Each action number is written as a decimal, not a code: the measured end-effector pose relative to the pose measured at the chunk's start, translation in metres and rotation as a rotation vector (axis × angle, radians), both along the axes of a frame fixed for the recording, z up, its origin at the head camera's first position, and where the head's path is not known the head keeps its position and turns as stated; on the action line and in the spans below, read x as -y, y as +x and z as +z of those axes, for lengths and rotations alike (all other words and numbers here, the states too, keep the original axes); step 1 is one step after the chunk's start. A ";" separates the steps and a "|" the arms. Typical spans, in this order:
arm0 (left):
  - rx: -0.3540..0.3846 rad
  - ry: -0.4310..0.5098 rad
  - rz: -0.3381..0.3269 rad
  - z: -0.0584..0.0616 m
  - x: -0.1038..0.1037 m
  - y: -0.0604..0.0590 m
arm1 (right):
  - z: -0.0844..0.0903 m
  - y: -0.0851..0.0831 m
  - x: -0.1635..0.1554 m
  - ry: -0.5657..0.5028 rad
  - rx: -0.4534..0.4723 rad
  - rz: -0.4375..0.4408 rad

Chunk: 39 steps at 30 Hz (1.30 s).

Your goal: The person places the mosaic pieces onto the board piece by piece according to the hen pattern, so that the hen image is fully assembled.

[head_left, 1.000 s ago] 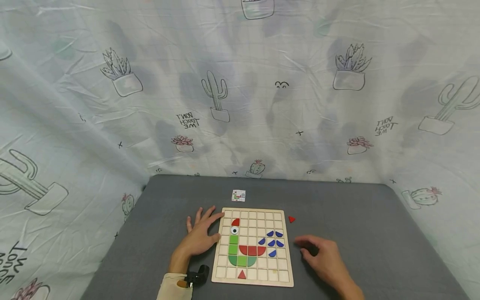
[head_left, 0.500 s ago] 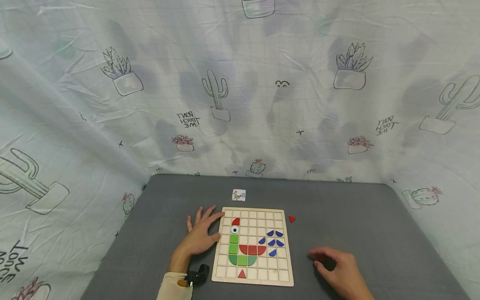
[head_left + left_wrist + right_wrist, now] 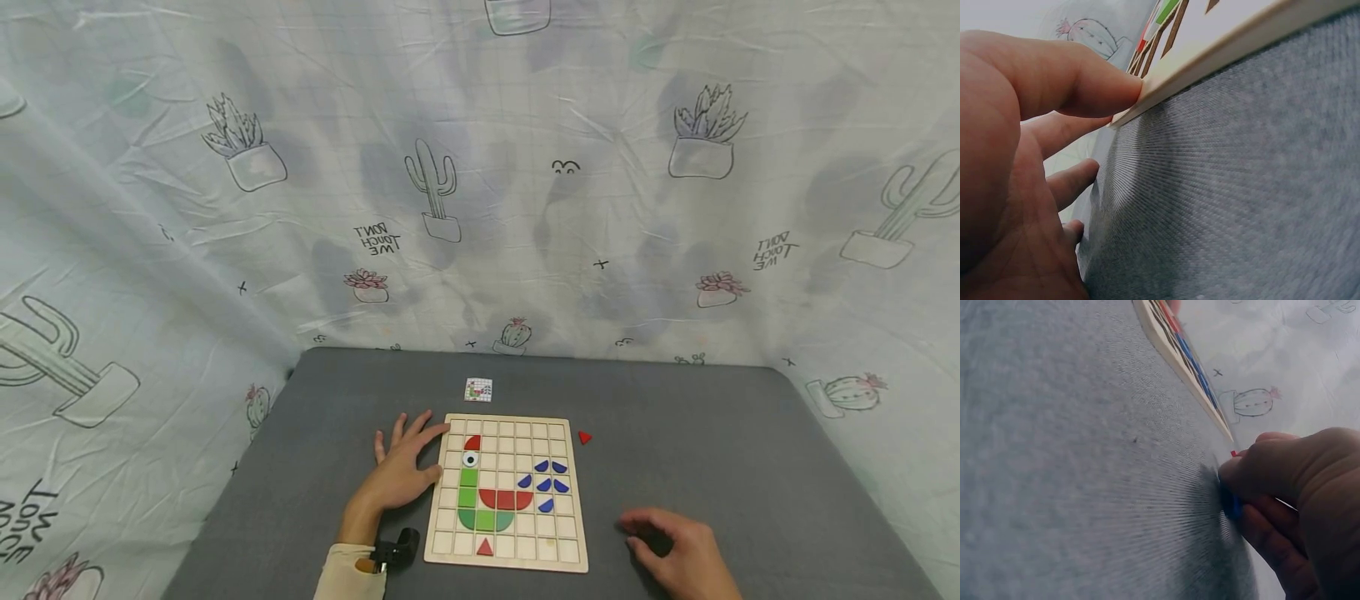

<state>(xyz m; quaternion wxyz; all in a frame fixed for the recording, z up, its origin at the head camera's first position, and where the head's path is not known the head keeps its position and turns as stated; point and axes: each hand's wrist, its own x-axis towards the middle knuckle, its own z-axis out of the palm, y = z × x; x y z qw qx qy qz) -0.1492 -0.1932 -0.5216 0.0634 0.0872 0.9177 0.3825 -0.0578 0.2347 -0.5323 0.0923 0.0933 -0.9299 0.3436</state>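
Note:
A light wooden grid board lies on the grey table, bearing a bird-like pattern of flat pieces. Its pieces include green squares, a red middle piece, an eye piece and several blue leaf-shaped pieces. At the board's left edge, my left hand is spread, with thumb and index fingertip touching the rim. My right hand is low over the table, right of the board. A small blue piece shows between its thumb and fingers, largely hidden by them.
A small pattern card lies beyond the board's far edge. One loose red triangle rests by the board's far right corner. A cactus-print curtain stands behind the grey table.
My right hand has moved away from the board's right side, to the right and nearer the front of the table. My left hand has stayed at the board's left edge.

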 end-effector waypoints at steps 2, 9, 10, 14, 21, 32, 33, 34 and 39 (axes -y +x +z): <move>-0.005 0.006 0.001 0.001 -0.001 0.000 | -0.001 0.002 -0.002 0.000 -0.025 0.006; -0.013 0.020 0.008 0.002 -0.002 0.001 | -0.002 0.003 0.000 0.006 -0.073 -0.017; -0.012 0.017 0.009 0.002 -0.001 0.001 | -0.002 0.001 0.002 0.016 -0.068 -0.026; 0.008 0.012 0.005 0.000 0.001 0.001 | 0.000 -0.005 0.004 0.037 -0.024 -0.073; 0.016 0.013 -0.011 0.000 0.001 0.000 | -0.005 -0.003 -0.012 0.016 -0.143 -0.057; 0.018 0.013 -0.011 0.001 0.002 -0.001 | -0.011 0.017 -0.035 -0.066 -0.140 0.077; 0.017 0.014 -0.011 0.001 0.001 -0.001 | -0.011 0.018 -0.036 -0.062 -0.150 0.079; 0.016 0.015 -0.010 0.001 0.001 -0.001 | -0.012 0.020 -0.036 -0.055 -0.164 0.076; 0.017 0.018 -0.005 0.000 0.001 0.000 | -0.014 0.024 -0.034 -0.039 -0.222 -0.001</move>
